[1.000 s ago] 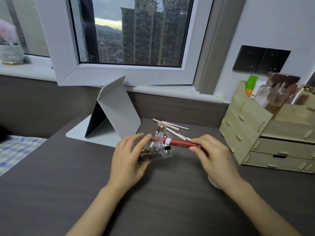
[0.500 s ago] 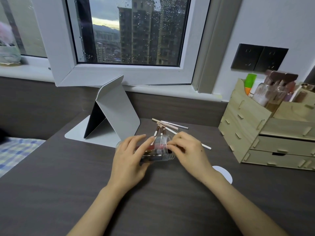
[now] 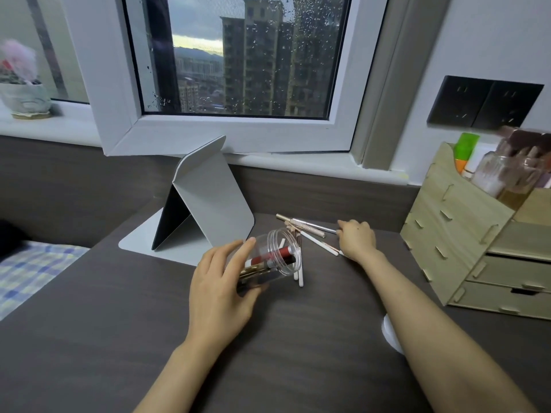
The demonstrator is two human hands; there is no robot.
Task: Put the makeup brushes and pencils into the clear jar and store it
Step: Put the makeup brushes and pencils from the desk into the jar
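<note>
Our right hand (image 3: 356,237) has left the jar mouth and gone out to the loose pile at the back of the tabletop (image 3: 119,323), and the red pencil (image 3: 272,255) that was being fed in now lies inside the clear jar (image 3: 272,260). We've got the left hand (image 3: 222,286) wrapped around that jar, thumb underneath, fingers spread over the top, tipping it so the open threaded mouth points up and to the right. It's a smooth, see-through plastic cylinder, and through the wall we can see the glossy red stick, a white-tipped one and some gold-toned handles bunched toward the base. Two thin white sticks (image 3: 299,277) lie just under and beside the jar's rim on the dark wood-grain surface. Over on the right, our fingers are curled down onto the end of a slim metallic pencil (image 3: 310,225), touching it; we cannot tell whether it's actually pinched. A long white-handled brush (image 3: 319,244) runs slantwise just beside that hand. Behind the jar stands a matte grey folding stand (image 3: 214,201), angular and tent-shaped. At the far right sits a pale plywood organiser (image 3: 447,228) with slotted joints and drawers
</note>
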